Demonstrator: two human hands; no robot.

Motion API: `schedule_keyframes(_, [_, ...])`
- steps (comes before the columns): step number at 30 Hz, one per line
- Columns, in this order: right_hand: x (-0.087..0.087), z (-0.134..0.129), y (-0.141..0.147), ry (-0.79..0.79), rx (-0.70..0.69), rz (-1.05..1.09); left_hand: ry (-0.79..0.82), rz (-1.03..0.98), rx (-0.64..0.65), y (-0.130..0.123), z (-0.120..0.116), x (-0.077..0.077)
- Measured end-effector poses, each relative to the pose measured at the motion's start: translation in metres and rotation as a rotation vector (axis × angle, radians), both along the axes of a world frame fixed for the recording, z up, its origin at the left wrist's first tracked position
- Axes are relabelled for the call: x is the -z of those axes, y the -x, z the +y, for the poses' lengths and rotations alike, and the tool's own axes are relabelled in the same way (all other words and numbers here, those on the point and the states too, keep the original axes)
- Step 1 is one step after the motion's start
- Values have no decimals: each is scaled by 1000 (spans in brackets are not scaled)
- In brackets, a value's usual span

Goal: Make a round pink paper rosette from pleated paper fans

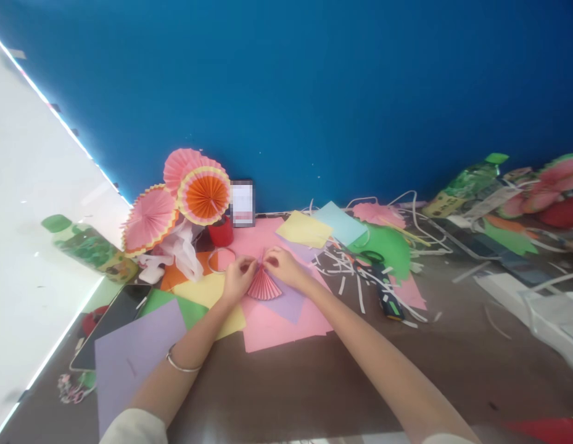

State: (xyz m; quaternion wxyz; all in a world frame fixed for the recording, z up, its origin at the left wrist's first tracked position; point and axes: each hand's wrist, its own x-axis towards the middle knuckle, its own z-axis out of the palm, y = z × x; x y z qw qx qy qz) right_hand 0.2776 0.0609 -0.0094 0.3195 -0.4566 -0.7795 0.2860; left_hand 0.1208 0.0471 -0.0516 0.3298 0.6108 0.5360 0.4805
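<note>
A pink pleated paper fan (264,287) spreads toward me, its narrow end pinched between my two hands. My left hand (240,276) grips the fan's upper left side with thumb and fingers together. On the upper right, the fingers of my right hand (282,266) are closed on the same narrow end. Under the fan lie a purple sheet (293,308) and larger pink sheets (267,333). The fingertips hide the very tip of the fan.
Finished paper rosettes (205,196) stand behind in a red cup (221,233). Scissors (383,290) lie among white paper strips (335,262) at right. A tablet (111,327), purple paper (129,354) and a bottle (89,250) are at left. A blue partition (314,111) rises behind.
</note>
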Motion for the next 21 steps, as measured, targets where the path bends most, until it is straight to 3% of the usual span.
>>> schedule_keyframes(12, [7,-7,-20,-55,13,-52,-45,160,-74,3,1,3])
schedule_keyframes(21, [5,-13,-29,-72,-13,-87,-10,151,-56,7,3,8])
